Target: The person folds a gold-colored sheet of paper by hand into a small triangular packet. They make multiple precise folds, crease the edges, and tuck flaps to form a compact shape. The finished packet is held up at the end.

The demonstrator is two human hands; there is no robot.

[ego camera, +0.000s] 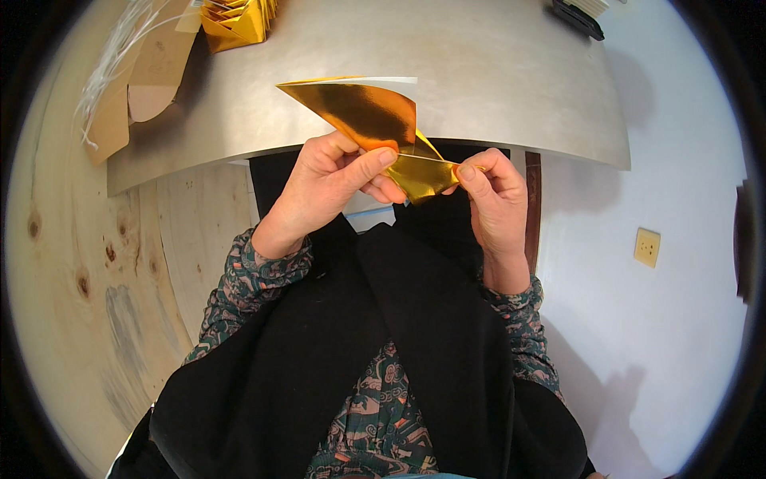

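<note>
A sheet of gold foil paper [365,114] with a white reverse is partly folded and held in the air in front of the table's near edge. My left hand [341,176] grips it at the lower middle, thumb on top of a fold and fingers behind. With thumb and fingertips my right hand [494,188] pinches the right-hand corner of the lower flap. Above my left thumb the upper part of the sheet stands up in a loose curve, its white side showing along the top edge. The fingers behind the paper are partly hidden.
Folded gold paper pieces [236,27] stand stacked at the back left of the metallic-looking table [479,78]. Beside them are a cardboard piece [158,66] and white strings [116,60]. A black object [577,21] lies at the back right. A wall with a socket [647,247] is on the right.
</note>
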